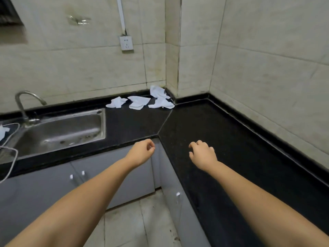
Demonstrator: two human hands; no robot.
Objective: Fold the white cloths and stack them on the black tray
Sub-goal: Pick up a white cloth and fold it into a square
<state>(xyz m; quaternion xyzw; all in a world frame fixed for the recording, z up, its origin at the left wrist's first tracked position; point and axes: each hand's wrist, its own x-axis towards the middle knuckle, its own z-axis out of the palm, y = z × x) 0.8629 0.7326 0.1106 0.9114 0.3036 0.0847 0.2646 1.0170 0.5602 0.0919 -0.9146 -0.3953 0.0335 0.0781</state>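
Observation:
Several crumpled white cloths lie at the back of the black countertop point(204, 125) near the wall corner: one on the left point(116, 102), one in the middle point(138, 102), and a bunched pile on the right point(160, 98). No black tray is visible. My left hand point(142, 151) hovers in front of the counter's inner corner, fingers loosely curled, holding nothing. My right hand point(202, 153) hovers over the counter's near edge, fingers curled downward and apart, also empty. Both hands are well short of the cloths.
A steel sink point(60, 131) with a curved faucet point(23, 104) sits at the left. A white cable point(12, 163) and some white material point(3, 131) lie at the far left. A wall socket point(126, 43) hangs above the cloths. Grey cabinets point(44, 186) stand below.

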